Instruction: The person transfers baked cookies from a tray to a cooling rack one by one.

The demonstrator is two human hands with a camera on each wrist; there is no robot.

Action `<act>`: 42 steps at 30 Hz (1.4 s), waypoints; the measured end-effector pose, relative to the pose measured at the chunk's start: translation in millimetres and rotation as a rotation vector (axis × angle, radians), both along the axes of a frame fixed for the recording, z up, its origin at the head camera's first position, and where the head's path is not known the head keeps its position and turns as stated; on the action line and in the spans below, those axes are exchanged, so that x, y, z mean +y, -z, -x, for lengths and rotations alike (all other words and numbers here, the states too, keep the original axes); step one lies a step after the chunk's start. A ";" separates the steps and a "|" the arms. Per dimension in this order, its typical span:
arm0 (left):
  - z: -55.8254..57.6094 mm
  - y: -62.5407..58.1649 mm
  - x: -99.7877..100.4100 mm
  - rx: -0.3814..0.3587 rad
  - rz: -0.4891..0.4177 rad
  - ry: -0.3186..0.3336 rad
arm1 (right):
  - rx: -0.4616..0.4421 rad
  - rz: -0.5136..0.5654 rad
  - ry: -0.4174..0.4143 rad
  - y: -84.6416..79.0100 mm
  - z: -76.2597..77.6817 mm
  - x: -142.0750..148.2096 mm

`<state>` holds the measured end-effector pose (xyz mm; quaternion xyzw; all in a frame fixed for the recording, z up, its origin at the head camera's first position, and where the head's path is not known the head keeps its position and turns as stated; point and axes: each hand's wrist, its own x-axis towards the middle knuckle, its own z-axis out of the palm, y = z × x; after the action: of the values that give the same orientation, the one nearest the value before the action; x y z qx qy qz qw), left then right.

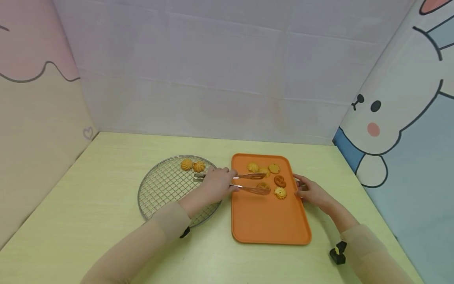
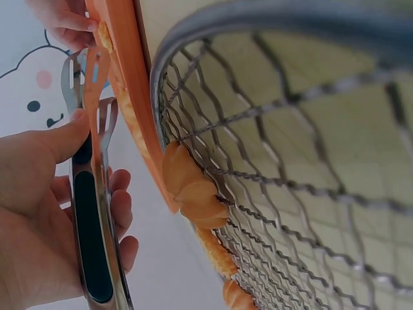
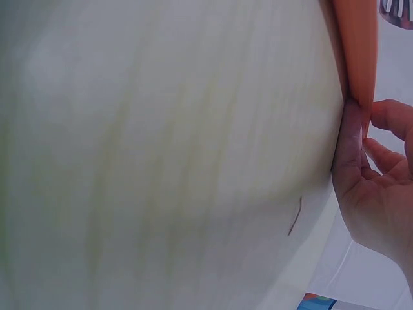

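My left hand (image 1: 217, 183) grips metal tongs (image 2: 92, 239) with dark handle inserts. Their two slotted ends stand apart over the orange tray (image 1: 269, 228), overlapping a round cookie (image 1: 263, 185) in the head view. Other cookies lie around it on the far half of the tray, among them a brown pretzel-shaped cookie (image 1: 280, 181) and a pale swirled cookie (image 1: 280, 193). My right hand (image 1: 313, 193) holds the tray's right rim, with the thumb and fingers on either side of the edge in the right wrist view.
A round wire rack (image 1: 166, 189) lies left of the tray, partly under my left forearm. At its far edge sit a swirled cookie (image 1: 186, 164) and a ridged cookie (image 1: 199, 166). Upright panels border the pale table (image 1: 71, 221) at the back and sides.
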<state>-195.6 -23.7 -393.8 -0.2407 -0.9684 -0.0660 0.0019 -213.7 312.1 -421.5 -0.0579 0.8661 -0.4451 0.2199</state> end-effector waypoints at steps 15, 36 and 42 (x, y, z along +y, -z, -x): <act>12.6 3.2 7.6 -0.113 0.013 0.016 | -0.005 0.018 -0.001 0.4 -1.9 0.2; 17.5 1.4 9.3 -0.090 0.026 0.064 | -0.002 0.011 0.002 0.4 -1.7 1.0; 18.4 2.6 10.0 -0.091 0.043 0.064 | -0.006 0.018 0.000 -0.6 -1.5 1.0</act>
<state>-214.0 -13.7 -396.5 -0.2683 -0.9604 -0.0560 -0.0496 -212.2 313.2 -420.8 -0.0587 0.8614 -0.4531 0.2220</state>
